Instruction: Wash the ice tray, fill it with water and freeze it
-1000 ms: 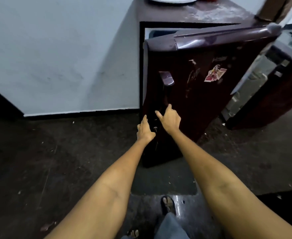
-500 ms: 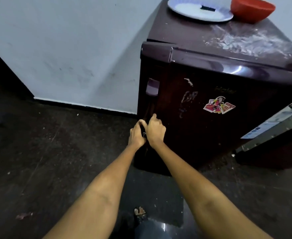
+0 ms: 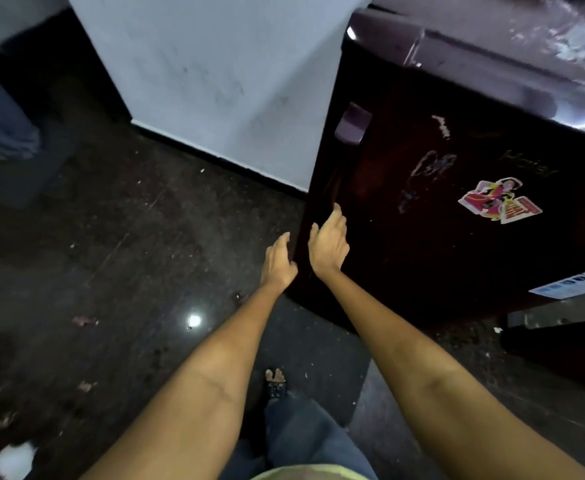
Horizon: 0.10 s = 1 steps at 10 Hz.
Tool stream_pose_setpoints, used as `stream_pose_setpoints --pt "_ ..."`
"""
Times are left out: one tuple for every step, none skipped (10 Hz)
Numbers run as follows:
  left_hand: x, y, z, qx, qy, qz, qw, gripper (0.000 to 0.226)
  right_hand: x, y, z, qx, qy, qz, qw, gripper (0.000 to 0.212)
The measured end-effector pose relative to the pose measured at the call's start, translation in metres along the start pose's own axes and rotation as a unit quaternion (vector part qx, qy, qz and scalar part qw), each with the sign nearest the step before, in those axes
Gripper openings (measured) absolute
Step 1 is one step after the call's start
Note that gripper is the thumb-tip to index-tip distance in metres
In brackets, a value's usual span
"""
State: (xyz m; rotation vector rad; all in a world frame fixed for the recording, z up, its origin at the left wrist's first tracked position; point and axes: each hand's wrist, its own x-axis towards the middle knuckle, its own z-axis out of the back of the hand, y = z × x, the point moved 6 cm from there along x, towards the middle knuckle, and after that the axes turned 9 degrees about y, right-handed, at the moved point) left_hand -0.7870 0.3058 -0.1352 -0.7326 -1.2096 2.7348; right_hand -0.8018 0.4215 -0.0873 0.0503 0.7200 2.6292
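A small dark maroon fridge (image 3: 457,168) stands against the white wall, its door closed, with a recessed handle (image 3: 352,123) near the door's top left and a red sticker (image 3: 498,200) on the front. My right hand (image 3: 329,242) is open, its fingertips at the door's left edge. My left hand (image 3: 279,261) is open just left of that edge, fingers relaxed, holding nothing. The ice tray is not in view.
Dark speckled floor (image 3: 128,254) spreads to the left with bits of litter. A white wall (image 3: 215,71) stands behind. Another appliance (image 3: 568,327) leans at the right. My foot in a sandal (image 3: 276,382) shows below.
The fridge door went from ajar to closed. Both hands, pressed together at the door edge half a second ago, have loosened and opened. The view has swung left.
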Motion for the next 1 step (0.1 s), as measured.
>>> stream_pose_setpoints --pt "-0.0241 0.0332 0.0143 -0.016 -0.052 0.039 0.998 0.064 -0.0277 -0.0058 -0.0372 0.005 0.07 -0.042 0.997 0.079"
